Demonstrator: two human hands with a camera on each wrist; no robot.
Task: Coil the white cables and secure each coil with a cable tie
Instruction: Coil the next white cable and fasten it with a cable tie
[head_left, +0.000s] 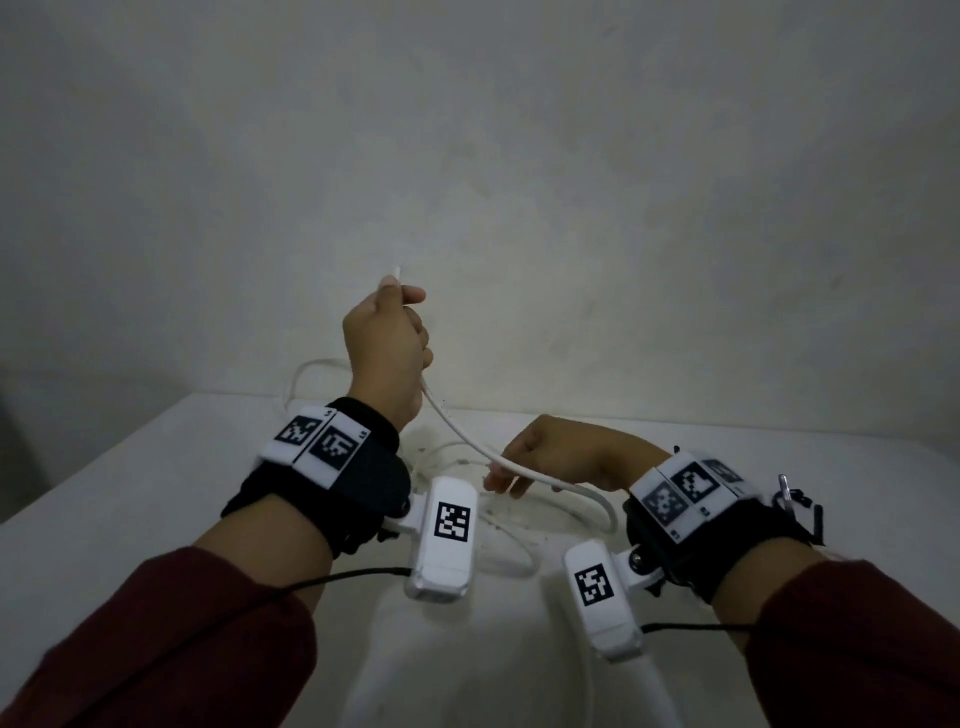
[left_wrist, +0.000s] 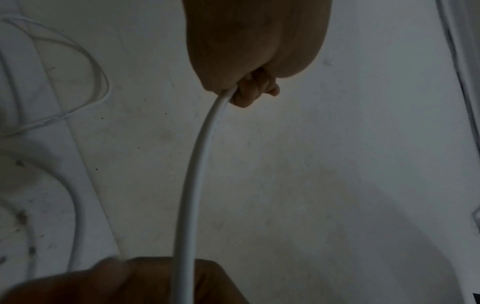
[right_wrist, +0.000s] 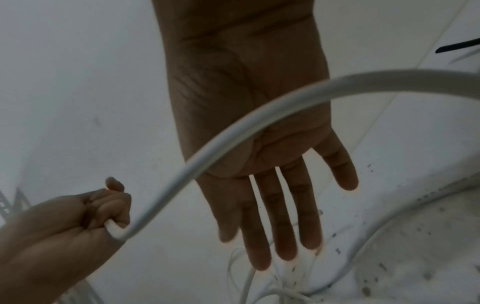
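Observation:
My left hand (head_left: 387, 332) is raised above the table's far edge and grips a thick white cable (head_left: 467, 441) in its fist, the cable's end sticking out above the thumb. The same fist (left_wrist: 249, 90) shows in the left wrist view with the cable (left_wrist: 197, 164) running down from it. The cable sags rightward and passes under my right hand (head_left: 550, 462). In the right wrist view the right palm (right_wrist: 259, 144) is flat with fingers (right_wrist: 275, 222) straight, and the cable (right_wrist: 233, 131) crosses in front of it toward the left fist (right_wrist: 103, 209).
Thinner white cables (head_left: 488, 514) lie tangled on the white table (head_left: 156, 493) under my hands, and one loop (head_left: 301, 374) hangs past the far edge. A black cable tie (right_wrist: 457, 47) lies at the right. A bare wall stands close behind.

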